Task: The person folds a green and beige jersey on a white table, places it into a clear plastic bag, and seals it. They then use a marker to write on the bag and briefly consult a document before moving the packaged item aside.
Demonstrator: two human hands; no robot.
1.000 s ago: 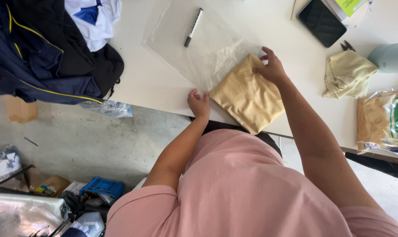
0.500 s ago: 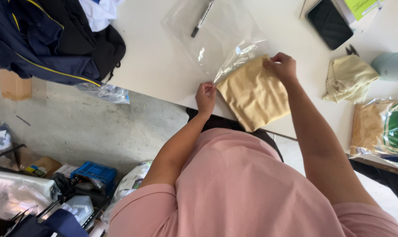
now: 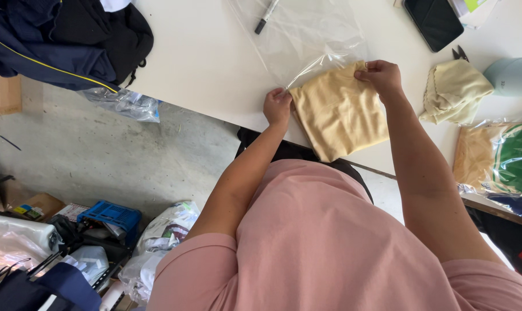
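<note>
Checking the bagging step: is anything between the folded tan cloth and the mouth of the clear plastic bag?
Nothing visible. The cloth sits at the bag mouth, gripped by left hand and right hand.

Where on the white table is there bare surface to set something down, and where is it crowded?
Bare table lies between the dark jacket and the clear plastic bag, above the left hand. It is crowded to the right of the right hand: pale cloth, phone, bagged garments.
</note>
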